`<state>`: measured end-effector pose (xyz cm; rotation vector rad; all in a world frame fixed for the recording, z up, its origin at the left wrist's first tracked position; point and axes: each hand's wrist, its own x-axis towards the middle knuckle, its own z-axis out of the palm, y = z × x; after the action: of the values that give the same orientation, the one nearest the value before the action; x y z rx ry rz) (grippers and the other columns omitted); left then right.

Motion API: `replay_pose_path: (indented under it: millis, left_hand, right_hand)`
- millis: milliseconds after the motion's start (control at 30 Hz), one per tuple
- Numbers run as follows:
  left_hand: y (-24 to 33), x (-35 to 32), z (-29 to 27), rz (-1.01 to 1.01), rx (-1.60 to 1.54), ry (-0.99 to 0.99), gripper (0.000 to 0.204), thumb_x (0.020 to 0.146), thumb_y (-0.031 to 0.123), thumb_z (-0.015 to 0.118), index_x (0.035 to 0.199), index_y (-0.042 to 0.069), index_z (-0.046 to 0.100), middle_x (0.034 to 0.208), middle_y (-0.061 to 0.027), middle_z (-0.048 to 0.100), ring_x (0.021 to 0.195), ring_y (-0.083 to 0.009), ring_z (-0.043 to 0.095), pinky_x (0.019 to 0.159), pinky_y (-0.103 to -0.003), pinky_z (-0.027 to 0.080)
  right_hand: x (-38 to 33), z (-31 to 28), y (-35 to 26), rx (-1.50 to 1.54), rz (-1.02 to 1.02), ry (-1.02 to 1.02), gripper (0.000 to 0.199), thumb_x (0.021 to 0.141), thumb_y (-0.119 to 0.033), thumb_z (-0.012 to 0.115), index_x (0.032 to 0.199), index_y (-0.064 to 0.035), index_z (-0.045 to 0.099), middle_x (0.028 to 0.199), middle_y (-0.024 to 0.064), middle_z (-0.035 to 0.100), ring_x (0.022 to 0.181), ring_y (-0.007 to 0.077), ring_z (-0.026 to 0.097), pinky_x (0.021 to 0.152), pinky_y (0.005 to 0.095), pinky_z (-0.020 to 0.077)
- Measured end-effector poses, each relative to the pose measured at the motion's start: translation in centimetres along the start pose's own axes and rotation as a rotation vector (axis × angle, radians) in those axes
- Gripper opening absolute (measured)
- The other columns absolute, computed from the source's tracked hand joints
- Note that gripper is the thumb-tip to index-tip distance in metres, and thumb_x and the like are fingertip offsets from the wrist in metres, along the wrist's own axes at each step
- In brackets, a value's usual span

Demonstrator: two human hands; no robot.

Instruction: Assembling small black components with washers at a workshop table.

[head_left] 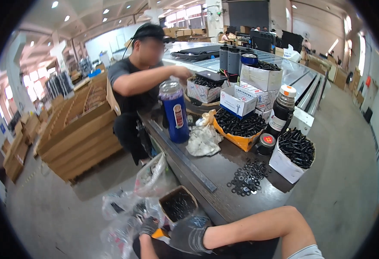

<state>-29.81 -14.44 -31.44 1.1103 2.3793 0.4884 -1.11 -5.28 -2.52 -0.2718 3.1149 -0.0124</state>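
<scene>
Both my hands wear dark grey gloves and are low, beside the near table edge. My left hand (149, 225) is at the clear plastic bags (122, 228), its fingers curled; what they hold, if anything, is hidden. Close to it on the right is my right hand (190, 235), back up, its fingers mostly out of sight. A small orange piece (160, 234), perhaps a box flap, shows between the two hands. Just beyond them stands an open cardboard box (162, 203) with small dark parts inside, its near edge next to my right hand.
On the dark table (215, 203) lie loose black washers (246, 178). Boxes of black screws (295, 149), a thermos (281, 113), a blue jar (175, 114) and a white rag (203, 140) stand or lie behind. A co-worker (133, 69) reaches across at the far left.
</scene>
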Motion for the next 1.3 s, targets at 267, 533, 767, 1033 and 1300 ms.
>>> replay_pose_path:
  millis: [267,533,767,1033,1300]
  left_hand:
    - [2.4,-0.7,-0.8,0.024,0.031,0.078,0.029,0.081,0.031,0.068,0.094,0.006,0.071,0.09,-0.0193,0.071,0.088,-0.0373,0.068,0.081,-0.045,0.053]
    - [9.0,-5.3,-4.4,-0.001,0.152,0.133,0.034,0.084,0.039,0.068,0.101,0.009,0.072,0.104,-0.0188,0.07,0.101,-0.0356,0.066,0.087,-0.044,0.05]
    - [7.2,-5.4,-5.9,0.218,-0.564,0.785,0.013,0.094,0.012,0.061,0.102,0.004,0.067,0.086,-0.0116,0.068,0.077,-0.0212,0.064,0.073,-0.032,0.051]
    - [-2.0,-16.2,-12.9,0.089,-0.957,1.109,0.019,0.098,0.013,0.058,0.11,0.0,0.064,0.08,-0.004,0.064,0.067,-0.0113,0.057,0.062,-0.026,0.049]
    - [-12.9,-30.2,2.5,-0.317,-0.895,0.706,0.02,0.096,0.019,0.063,0.102,0.0,0.066,0.078,-0.0069,0.067,0.064,-0.0145,0.061,0.059,-0.028,0.05]
  right_hand:
    - [-1.7,-3.8,-2.6,-0.201,0.06,0.091,0.015,0.077,-0.013,0.059,0.079,-0.0027,0.069,0.064,0.0105,0.062,0.057,0.0236,0.062,0.049,0.0402,0.0432]
    - [-4.6,-4.4,-6.3,-0.122,0.181,0.022,0.017,0.078,-0.014,0.059,0.083,-0.0041,0.072,0.069,0.0105,0.066,0.061,0.0254,0.065,0.053,0.0432,0.0447]
    - [-2.4,-5.0,-10.0,0.012,0.033,-0.02,0.019,0.079,-0.015,0.059,0.086,-0.0053,0.074,0.072,0.0106,0.068,0.065,0.027,0.067,0.056,0.0459,0.046]
    - [-5.0,-2.9,0.8,0.023,-0.076,0.13,0.014,0.078,-0.019,0.062,0.079,-0.0075,0.07,0.072,0.0121,0.068,0.066,0.0315,0.068,0.06,0.0451,0.0513]
    - [-4.4,-0.6,5.3,0.283,-0.073,0.016,0.024,0.083,-0.02,0.07,0.1,-0.0042,0.067,0.09,0.0141,0.067,0.086,0.0338,0.065,0.077,0.0433,0.0516]
